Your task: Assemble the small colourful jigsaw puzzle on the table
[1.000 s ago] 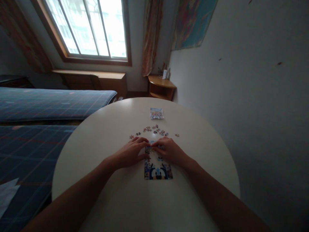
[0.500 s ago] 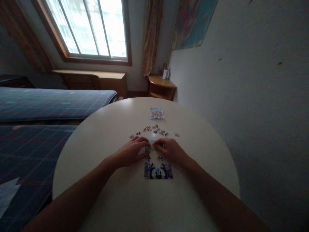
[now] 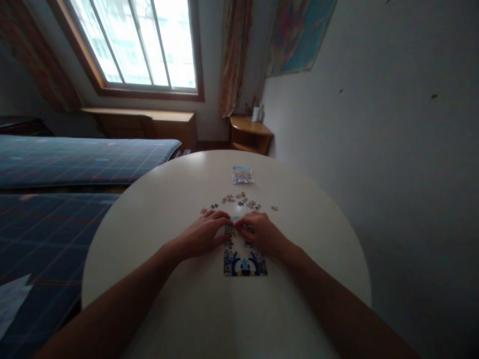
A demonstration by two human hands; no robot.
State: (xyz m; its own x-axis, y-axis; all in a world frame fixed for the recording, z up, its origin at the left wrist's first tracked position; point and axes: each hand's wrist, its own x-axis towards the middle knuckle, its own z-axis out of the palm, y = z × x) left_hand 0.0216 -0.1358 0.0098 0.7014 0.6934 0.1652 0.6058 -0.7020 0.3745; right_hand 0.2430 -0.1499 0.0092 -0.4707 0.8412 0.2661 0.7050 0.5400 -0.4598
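Observation:
A partly assembled jigsaw puzzle (image 3: pixel 246 267) lies on the table, its lower rows showing a dark blue cartoon face. My left hand (image 3: pixel 205 234) rests along its upper left side, fingers apart, fingertips touching the edge. Over the upper part bends my right hand (image 3: pixel 262 230), thumb and fingertips drawn together on a small puzzle piece that they mostly hide. The two hands' fingertips are close to each other. Beyond them, loose puzzle pieces (image 3: pixel 240 203) lie scattered in an arc, with a single piece (image 3: pixel 274 208) off to the right.
A small printed picture sheet (image 3: pixel 242 175) lies farther back on the round white table (image 3: pixel 157 299). To the left are beds with plaid covers (image 3: pixel 75 159). The wall (image 3: pixel 392 174) runs close by on the right, and a corner shelf (image 3: pixel 250 125) stands behind the table.
My right hand's fingertips have shifted slightly left and down over the upper part of the puzzle. My left hand stays nearly still.

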